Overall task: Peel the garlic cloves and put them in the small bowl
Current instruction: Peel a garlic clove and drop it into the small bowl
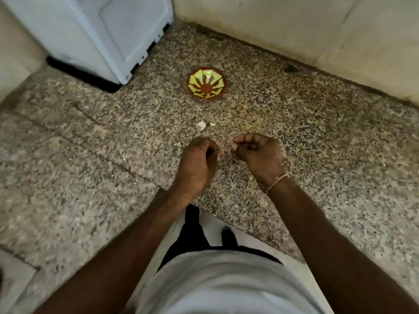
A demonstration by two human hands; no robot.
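Observation:
A small brown bowl [206, 84] with a yellow-green sunburst pattern stands on the speckled stone counter [317, 143], and nothing shows inside it. Below it lie a pale garlic clove [200, 125] and a small scrap of skin [212, 124]. Nearer to me, my left hand [196, 165] and my right hand [258, 155] are held close together with curled fingers. Between their fingertips they pinch a small garlic clove [224, 152], which is mostly hidden. The right wrist wears a thin thread band.
A white appliance [97, 35] stands at the back left of the counter. A pale wall [294, 26] runs along the back and right. The counter's front edge is near my body, with dark trousers and a white shirt below it.

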